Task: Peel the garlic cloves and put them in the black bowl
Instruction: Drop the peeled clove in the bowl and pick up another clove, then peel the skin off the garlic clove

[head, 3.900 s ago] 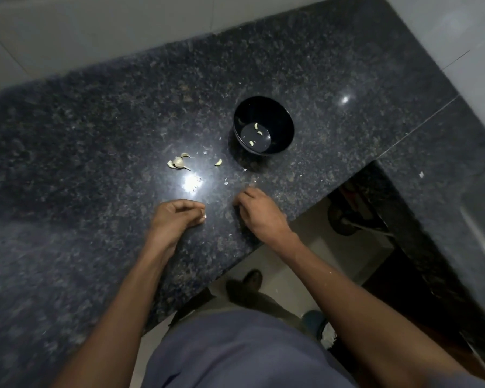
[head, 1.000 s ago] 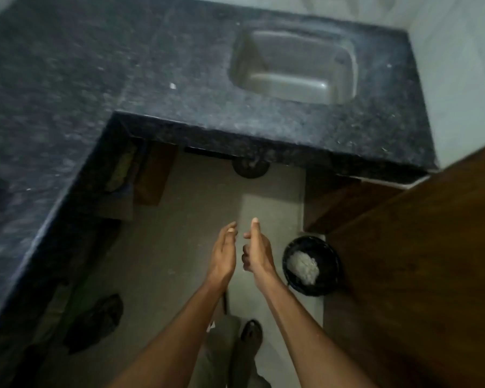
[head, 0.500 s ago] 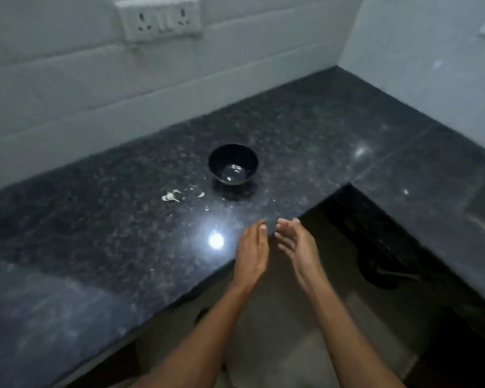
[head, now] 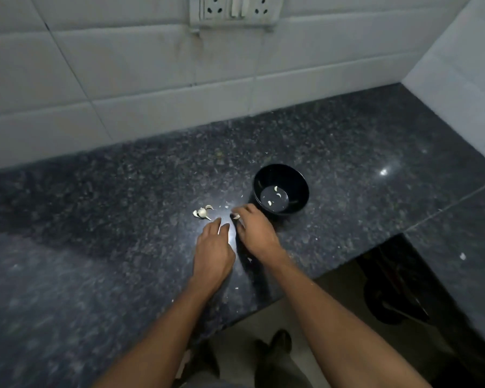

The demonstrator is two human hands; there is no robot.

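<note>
Beside black bowl (head: 281, 191), right hand (head: 256, 233) pinching garlic clove (head: 236, 216) (fingertips), left hand (head: 214, 253) relaxed, empty.

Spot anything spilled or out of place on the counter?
Only peeling litter: pale skin flakes on the counter near both hands, and a small garlic cluster left of the black bowl. The bowl is upright, three cloves inside.

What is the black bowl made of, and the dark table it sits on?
The black bowl looks like glossy plastic or glazed ceramic; its smooth inside shines, but the look leaves that open. The countertop seems to be polished granite: dark stone with pale speckles and bright mirror-like light spots.
</note>
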